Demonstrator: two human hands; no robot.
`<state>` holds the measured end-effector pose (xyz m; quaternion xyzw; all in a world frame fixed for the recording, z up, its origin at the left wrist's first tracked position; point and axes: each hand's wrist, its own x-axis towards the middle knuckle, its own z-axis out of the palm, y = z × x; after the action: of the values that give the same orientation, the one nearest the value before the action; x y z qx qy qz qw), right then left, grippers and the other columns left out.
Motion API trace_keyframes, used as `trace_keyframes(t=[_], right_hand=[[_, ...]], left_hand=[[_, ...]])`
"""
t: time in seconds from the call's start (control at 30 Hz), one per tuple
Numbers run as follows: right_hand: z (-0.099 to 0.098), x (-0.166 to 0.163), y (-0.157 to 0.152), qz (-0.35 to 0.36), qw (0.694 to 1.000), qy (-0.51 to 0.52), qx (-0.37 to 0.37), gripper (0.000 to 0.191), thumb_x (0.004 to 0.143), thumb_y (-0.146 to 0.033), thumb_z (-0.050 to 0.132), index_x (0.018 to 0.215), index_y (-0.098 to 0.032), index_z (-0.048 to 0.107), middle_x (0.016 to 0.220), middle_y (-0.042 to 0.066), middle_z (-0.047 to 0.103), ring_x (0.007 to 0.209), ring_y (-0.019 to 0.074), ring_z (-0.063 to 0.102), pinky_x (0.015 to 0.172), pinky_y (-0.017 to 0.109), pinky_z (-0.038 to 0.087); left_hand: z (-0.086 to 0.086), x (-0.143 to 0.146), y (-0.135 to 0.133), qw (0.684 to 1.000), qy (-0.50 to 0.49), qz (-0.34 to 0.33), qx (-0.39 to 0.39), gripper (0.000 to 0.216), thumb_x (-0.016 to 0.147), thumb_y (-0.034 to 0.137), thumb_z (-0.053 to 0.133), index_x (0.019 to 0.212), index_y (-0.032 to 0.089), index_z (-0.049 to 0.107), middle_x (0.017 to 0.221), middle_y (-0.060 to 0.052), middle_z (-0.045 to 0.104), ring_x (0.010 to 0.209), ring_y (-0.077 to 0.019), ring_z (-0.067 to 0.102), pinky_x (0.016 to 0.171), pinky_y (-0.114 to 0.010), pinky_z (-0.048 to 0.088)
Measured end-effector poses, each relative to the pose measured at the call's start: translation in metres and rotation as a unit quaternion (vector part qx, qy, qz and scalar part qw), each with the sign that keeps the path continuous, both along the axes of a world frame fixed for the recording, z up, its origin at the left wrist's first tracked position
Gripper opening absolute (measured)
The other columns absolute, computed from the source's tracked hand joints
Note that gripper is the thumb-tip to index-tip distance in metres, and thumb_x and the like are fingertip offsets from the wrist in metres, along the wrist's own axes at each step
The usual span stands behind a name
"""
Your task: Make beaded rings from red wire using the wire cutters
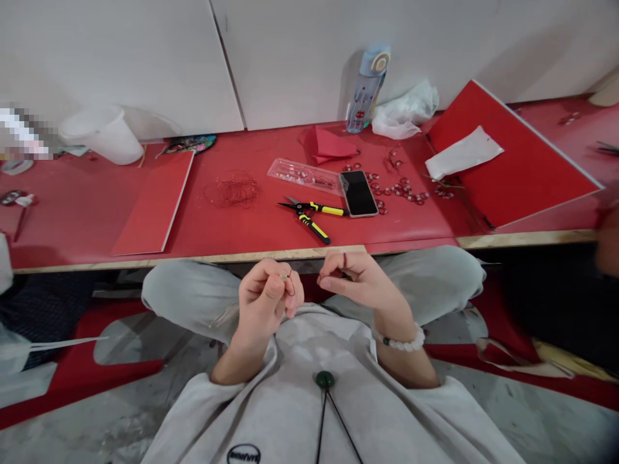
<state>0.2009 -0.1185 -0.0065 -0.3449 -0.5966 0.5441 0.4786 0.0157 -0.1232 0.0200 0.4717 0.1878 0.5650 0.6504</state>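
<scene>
Both my hands are raised close to my chest, below the edge of the red table [242, 229]. My left hand [268, 293] is closed in a pinch on a small metal ring. My right hand [355, 280] is closed too, with a thin red cord running between its fingers. The two hands are a few centimetres apart, fingertips facing each other. A white bead bracelet [401, 338] sits on my right wrist.
On the table lie yellow-handled pliers [312, 216], a black phone [358, 193], a clear plastic packet [302, 174], a tangle of red wire [232, 190], several small red beads [403, 190], red boards [155, 200], a water bottle [365, 90] and a white bucket [104, 132].
</scene>
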Motion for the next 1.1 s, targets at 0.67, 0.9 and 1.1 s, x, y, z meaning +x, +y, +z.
trace_keyframes(t=[0.67,0.9,1.1], right_hand=[[0.027,-0.045,0.014,-0.163,0.952,0.248,-0.079,0.045,0.079,-0.057,0.083,0.083,-0.024,0.053,0.054,-0.009,0.060,0.040,0.0062,0.044,0.033,0.016,0.039],[0.028,-0.046,-0.003,-0.069,0.957,0.245,-0.142,0.041,0.083,-0.053,0.081,0.080,-0.024,0.052,0.054,-0.008,0.063,0.038,0.0054,0.043,0.034,0.016,0.037],[0.027,-0.045,-0.014,-0.020,0.988,0.121,-0.092,0.034,0.092,-0.052,0.071,0.083,-0.022,0.058,0.060,-0.005,0.060,0.044,0.0066,0.047,0.041,0.019,0.039]], left_hand=[[-0.019,0.006,-0.015,0.986,0.103,0.084,0.098,0.031,0.102,0.040,0.062,0.078,0.019,0.062,0.057,0.006,0.046,0.050,-0.0071,0.042,0.049,-0.019,0.035],[-0.026,0.006,-0.007,0.971,0.112,0.160,0.139,0.031,0.102,0.040,0.062,0.079,0.019,0.063,0.059,0.005,0.052,0.047,-0.0064,0.045,0.046,-0.019,0.037],[-0.024,0.005,0.000,0.969,0.106,0.195,0.110,0.036,0.098,0.044,0.067,0.073,0.019,0.061,0.055,0.006,0.049,0.044,-0.0058,0.041,0.043,-0.016,0.036]])
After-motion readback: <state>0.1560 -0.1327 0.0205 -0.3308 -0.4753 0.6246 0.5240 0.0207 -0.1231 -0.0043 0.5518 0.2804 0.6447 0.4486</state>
